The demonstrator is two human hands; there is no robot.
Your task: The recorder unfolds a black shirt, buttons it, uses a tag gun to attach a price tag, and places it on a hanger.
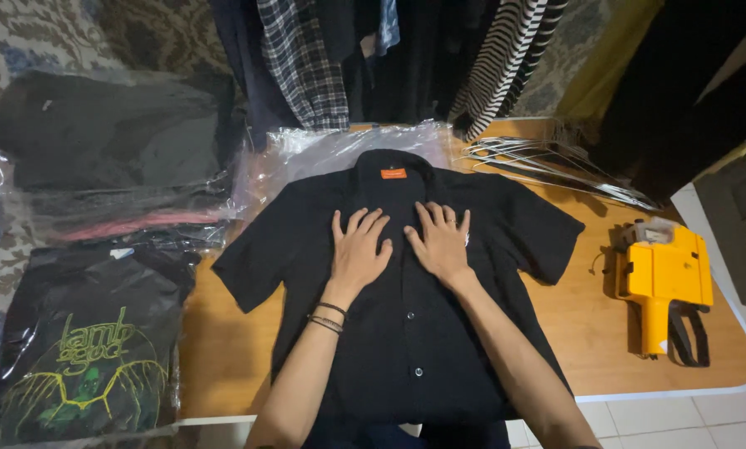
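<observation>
Grip: none closed on anything — left hand [359, 249] and right hand [441, 244] both lie flat and open, fingers spread, palms pressed on the chest of the black shirt [398, 291].
Hand placement: side by side, one on each side of the button line, thumbs nearly meeting, just below the collar with its small orange label [393, 174].
Shirt position: spread face up in the middle of the wooden worktop [223, 357], short sleeves out to left and right, hem hanging at the near edge.
Shirt heading: collar points far, hem points near — long axis runs far to near, in line with the forearms.
Doing the step well: judged from the pose, this is a smoothing press; keep the palms flat and stroke outward from the button line toward the sleeves, so creases run off the cloth and do not bunch at the centre.
Watch: the clear plastic sheet [323, 154] under the collar end looks slippery, so light even pressure seems wise.
Right of the shirt: wire hangers [547, 166] at the far right, a yellow tagging gun [665, 278] near the right edge, both apart from the shirt.
Left of the shirt: bagged folded garments [107, 150], and a bagged black printed tee [82, 349].
Far side: hanging clothes [306, 58].
</observation>
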